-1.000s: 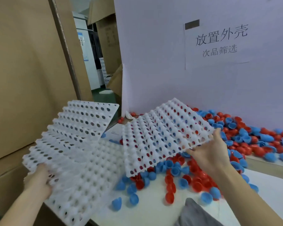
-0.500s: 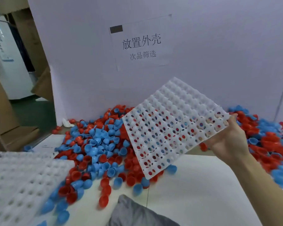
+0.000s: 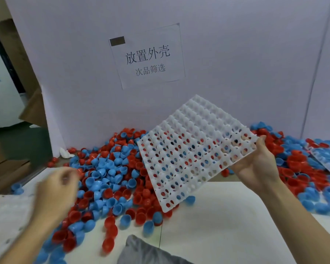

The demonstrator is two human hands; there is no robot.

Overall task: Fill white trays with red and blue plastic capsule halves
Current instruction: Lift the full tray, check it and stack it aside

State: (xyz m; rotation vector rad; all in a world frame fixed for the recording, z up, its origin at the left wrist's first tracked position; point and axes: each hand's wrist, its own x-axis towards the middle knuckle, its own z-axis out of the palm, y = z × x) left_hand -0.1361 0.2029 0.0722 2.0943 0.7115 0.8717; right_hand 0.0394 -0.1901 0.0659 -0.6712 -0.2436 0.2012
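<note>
White tray point(image 3: 191, 155) is held tilted over the counter point(image 3: 227, 216), low corner down in the capsule halves point(image 3: 107, 180), high edge toward the back wall point(image 3: 236, 54). Right hand point(image 3: 255, 168) grip: tray's right edge is pinched, thumb on top at the corner, fingers underneath. Left hand point(image 3: 55, 189) is blurred by motion over the left side of the pile; grip state cannot be told, nothing is seen held in it.

No halves are seen seated in the tray's cells; red and blue seen through the holes is only the pile behind. A second tray point(image 3: 6, 225) lies at lower left, blurred. A third tray point(image 3: 326, 159), partly buried, is seen at far right. Grey cloth point(image 3: 141, 252) is at bottom centre.

Step judged: tray is being positioned for filling; task barely begun.

To do it well:
- Tray should be laid flat on the bare counter patch, cells up, before loading. At this tilt halves would likely roll off.
- If scooping is intended, low corner should be driven under the pile while the far edge is supported by the free hand; a one-edge pinch probably lets a thin tray flex.
- Each half should be seated in its cell.
</note>
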